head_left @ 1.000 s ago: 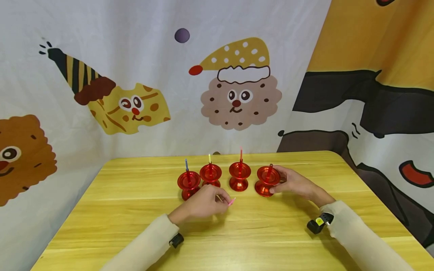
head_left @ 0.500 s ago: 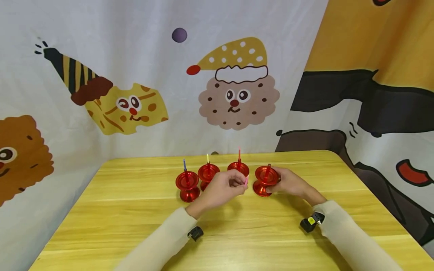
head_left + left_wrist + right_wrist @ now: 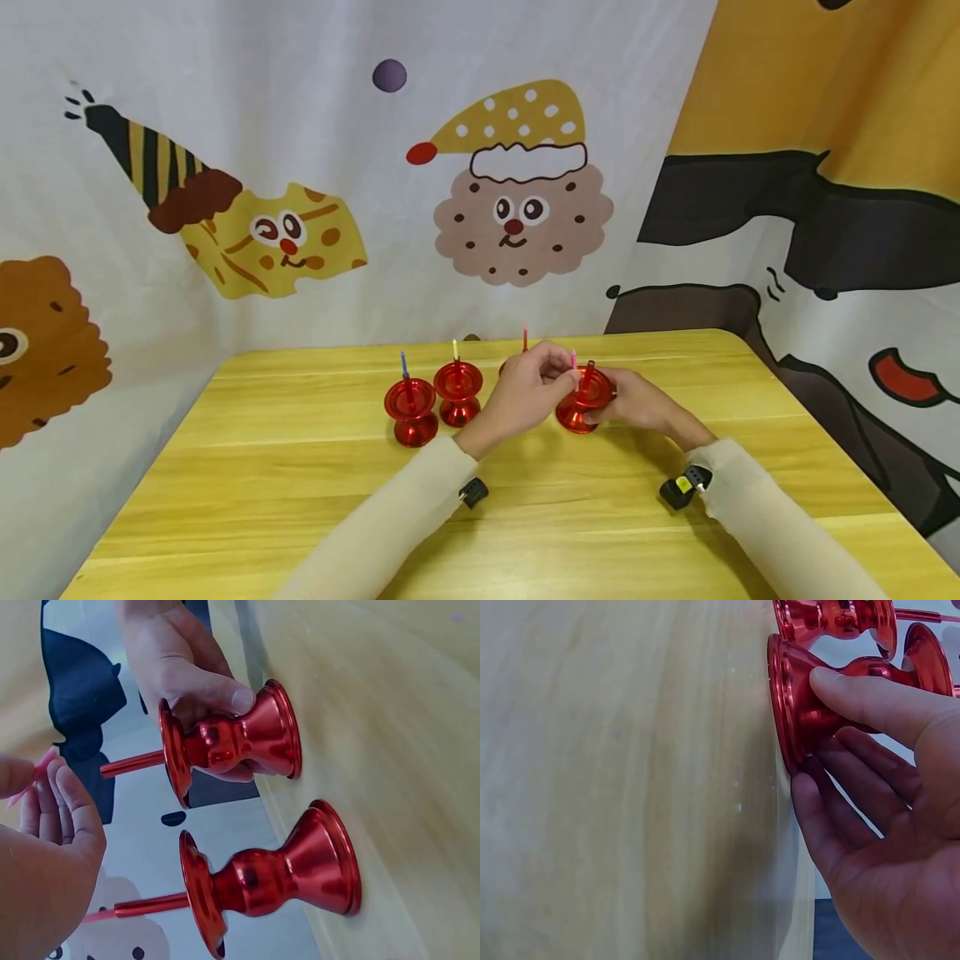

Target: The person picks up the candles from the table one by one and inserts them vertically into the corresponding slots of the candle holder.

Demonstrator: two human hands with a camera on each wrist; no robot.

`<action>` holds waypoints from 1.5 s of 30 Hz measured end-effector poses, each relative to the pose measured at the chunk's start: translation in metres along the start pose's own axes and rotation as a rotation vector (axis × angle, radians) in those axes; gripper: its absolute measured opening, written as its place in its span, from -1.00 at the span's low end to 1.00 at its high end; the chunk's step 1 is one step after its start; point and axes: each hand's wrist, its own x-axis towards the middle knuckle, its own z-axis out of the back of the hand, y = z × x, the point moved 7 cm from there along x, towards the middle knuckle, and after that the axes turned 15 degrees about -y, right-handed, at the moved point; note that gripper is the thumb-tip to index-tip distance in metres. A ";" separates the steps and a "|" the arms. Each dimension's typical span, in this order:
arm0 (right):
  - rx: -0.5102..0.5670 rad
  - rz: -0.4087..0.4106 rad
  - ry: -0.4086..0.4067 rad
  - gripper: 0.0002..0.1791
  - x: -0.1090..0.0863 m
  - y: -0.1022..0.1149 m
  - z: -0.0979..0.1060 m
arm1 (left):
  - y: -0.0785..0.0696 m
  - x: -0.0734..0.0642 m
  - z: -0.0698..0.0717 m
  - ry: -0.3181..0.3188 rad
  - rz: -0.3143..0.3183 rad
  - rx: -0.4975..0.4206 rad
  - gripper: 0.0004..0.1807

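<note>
My left hand (image 3: pixel 525 396) pinches a small pink candle (image 3: pixel 574 359) between thumb and fingertips, close beside the tube of the rightmost candle holder (image 3: pixel 573 416). That holder is shiny red metal, with a flared base, a round dish and a thin upright tube. In the left wrist view, the tube (image 3: pixel 133 763) has no candle in it and the pink candle (image 3: pixel 42 769) is apart from its tip. My right hand (image 3: pixel 641 402) grips the holder from the right, thumb and fingers around its lower body. A matching holder with a red candle (image 3: pixel 526 335) is mostly hidden behind my left hand.
Two more red holders stand to the left: one (image 3: pixel 410 400) bears a blue candle (image 3: pixel 403 363), the other (image 3: pixel 458 382) a yellow candle (image 3: pixel 454 349). All stand on a wooden table (image 3: pixel 585 525), before a cartoon-printed cloth (image 3: pixel 322 100).
My left hand has carried the pink candle rightward and up, from low over the table to the rightmost holder's tube; the candle now points upward. My right hand keeps its grip there.
</note>
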 end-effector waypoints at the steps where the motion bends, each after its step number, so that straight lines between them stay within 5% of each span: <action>1: 0.002 -0.003 0.001 -0.24 0.000 0.000 0.000 | 0.000 0.002 -0.003 -0.003 -0.002 0.001 -0.92; 18: 0.008 -0.021 0.007 -0.30 -0.001 -0.001 -0.001 | 0.004 0.025 -0.023 -0.032 -0.058 0.100 -0.91; 36: 0.010 -0.031 0.004 -0.33 0.000 -0.004 0.000 | 0.009 0.028 -0.036 -0.024 -0.130 0.181 -0.91; 45: 0.002 -0.048 -0.005 -0.33 0.000 -0.004 0.001 | 0.000 0.030 -0.036 -0.006 -0.266 0.302 -0.91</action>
